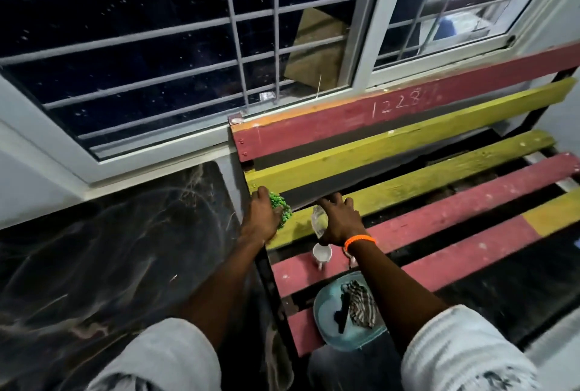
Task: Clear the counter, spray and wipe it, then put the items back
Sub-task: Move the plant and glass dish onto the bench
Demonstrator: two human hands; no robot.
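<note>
We've got the small clear plastic bottle under our right hand on the near yellow slat of the painted wooden bench, fingers splayed over it. Probably light and slippery, so grab mid-body. Left hand curls round a green beaded bunch.
</note>
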